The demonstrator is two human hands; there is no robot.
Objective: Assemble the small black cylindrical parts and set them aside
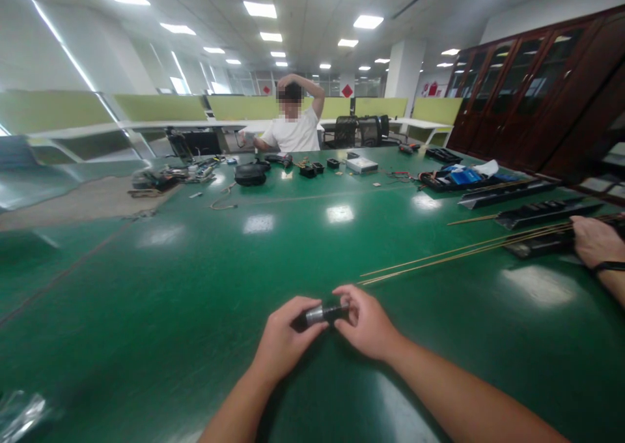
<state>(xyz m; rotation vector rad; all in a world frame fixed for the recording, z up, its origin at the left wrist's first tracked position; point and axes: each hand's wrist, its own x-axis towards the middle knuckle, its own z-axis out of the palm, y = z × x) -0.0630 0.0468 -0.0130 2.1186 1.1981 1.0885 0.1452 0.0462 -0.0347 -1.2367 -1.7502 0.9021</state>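
A short black cylinder with a silver band (315, 314) is held low over the green table, lying roughly level between my two hands. My left hand (286, 339) grips its left end, with the thumb below and the fingers above. Around the dark right end curl the fingers and thumb of my right hand (371, 326). What kind of part it is, I cannot make out. Thin brass-coloured rods (430, 258) reach from the right to just beyond my right hand.
At the right edge, another person's hand (598, 241) rests by the rods and dark metal channels (541, 213). A person in a white shirt (295, 133) sits across the green table (219, 267). A black pouch (250, 174) and a white box (362, 164) lie toward the far edge.
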